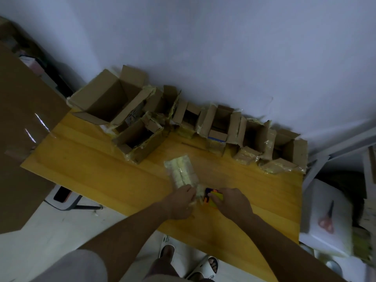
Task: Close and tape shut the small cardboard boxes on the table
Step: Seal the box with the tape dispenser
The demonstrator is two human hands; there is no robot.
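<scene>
here taped box lies flat, long axis slanting away-left; left hand pinches its near end, right hand grips tape dispenser.

Left arm: bare forearm reaching forward and angled inward toward the right hand.
Left hand: back facing up, fingers curled and pinched closed.
Right arm: bare forearm reaching forward, angled inward toward the left hand.
Right hand: knuckles up, fingers wrapped closed in a grip, just beside the left hand.
</scene>
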